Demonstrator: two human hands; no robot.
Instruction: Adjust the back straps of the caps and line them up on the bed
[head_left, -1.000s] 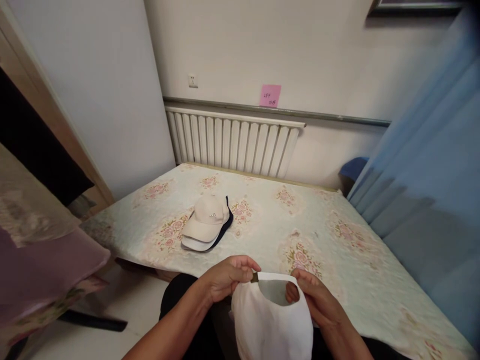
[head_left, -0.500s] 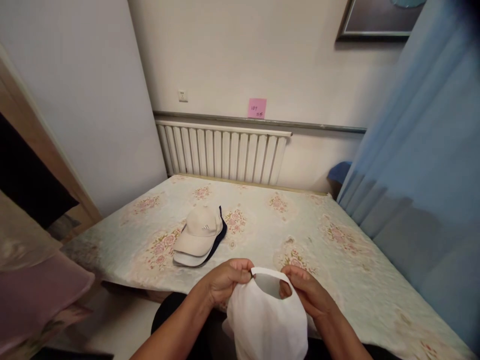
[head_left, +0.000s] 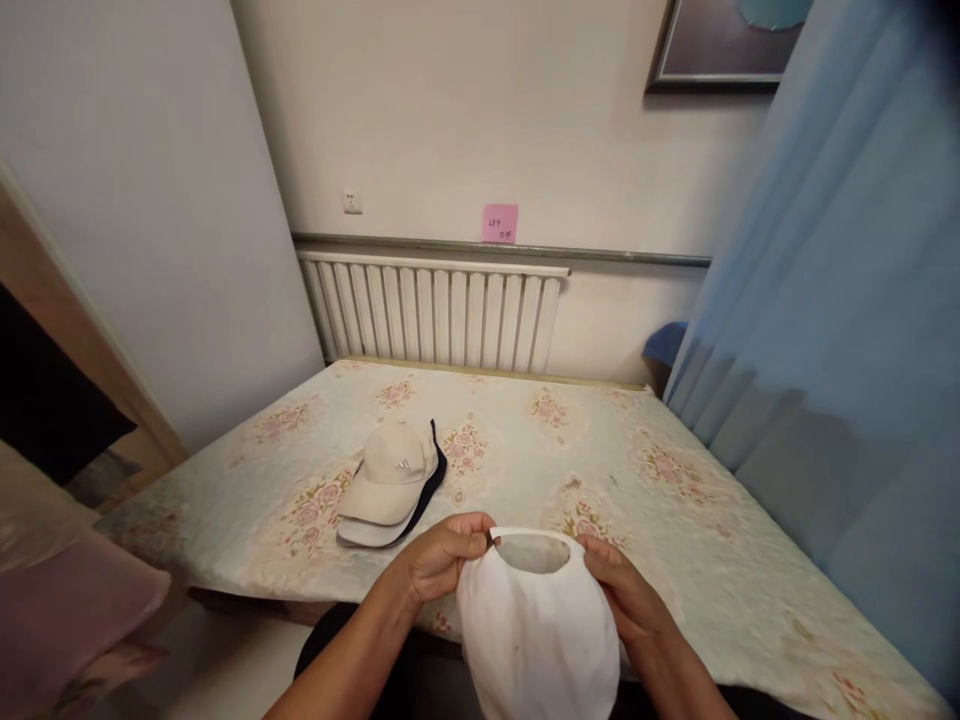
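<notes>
Since the earlier frames both hands have turned the white cap [head_left: 536, 630] so that its back opening now faces more upward, and the view has drifted, so the stacked caps sit further left and lower in the picture. No brown tab shows at the strap now, though one did a second ago.

Left hand [head_left: 439, 555]: fingers curled shut, thumb and forefinger pinching the left end of the cap's rear band. Right hand [head_left: 622, 595]: fingers closed on the right side of the band, thumb on top — the remaining fingers are hidden behind the fabric. The cap hangs between the two hands, crown downward, just over the near edge of the bed [head_left: 675, 520] and above the person's lap.

On the bed, toward its near-left corner, lies a stack of caps: a beige cap [head_left: 390, 480] on top, a dark cap [head_left: 435, 470] showing beneath at the right side, and a pale brim at the bottom — how many caps the stack holds cannot be told. The stack is near the left hand but apart from it.

At the far edge of the bed stands a radiator [head_left: 435, 310]; above it a pink note [head_left: 499, 222] is fixed to the wall. A blue curtain [head_left: 847, 330] hangs along the right edge.
</notes>
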